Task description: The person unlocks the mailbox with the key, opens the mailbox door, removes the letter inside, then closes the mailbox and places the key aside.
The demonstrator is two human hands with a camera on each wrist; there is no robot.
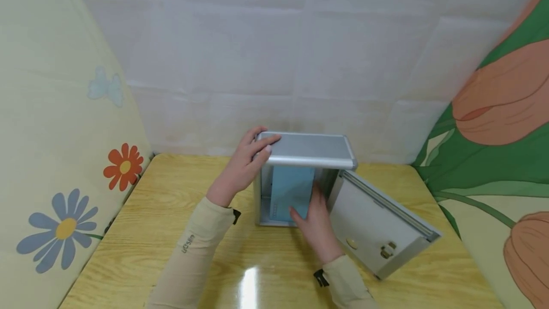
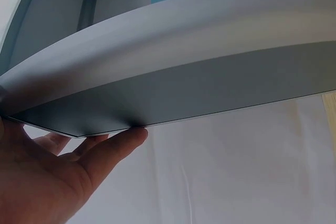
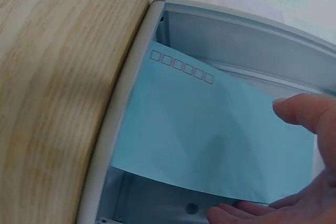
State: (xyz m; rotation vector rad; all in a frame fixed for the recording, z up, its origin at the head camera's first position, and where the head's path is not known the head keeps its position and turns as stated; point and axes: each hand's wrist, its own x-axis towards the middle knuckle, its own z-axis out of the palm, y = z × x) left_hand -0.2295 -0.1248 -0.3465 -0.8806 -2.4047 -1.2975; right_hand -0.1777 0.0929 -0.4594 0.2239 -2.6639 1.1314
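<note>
A grey metal box [image 1: 306,146] stands on the wooden table with its front open. Its hinged door [image 1: 371,225] swings out to the right. Inside leans a light blue envelope [image 1: 291,192], printed with a row of small red squares in the right wrist view. My left hand [image 1: 244,166] rests on the box's top left corner, fingers extended; the left wrist view shows them along the top's edge [image 2: 105,90]. At the envelope's right edge is my right hand [image 1: 315,223]. The right wrist view shows its thumb [image 3: 296,111] over the envelope and its fingers spread by one long edge.
A brass-coloured latch [image 1: 388,250] and a round yellowish piece [image 1: 351,243] are on the door's inner face. White cloth [image 1: 274,61] hangs behind the table [image 1: 188,194]. Flower-printed cloths hang on the left [image 1: 47,132] and right [image 1: 497,166].
</note>
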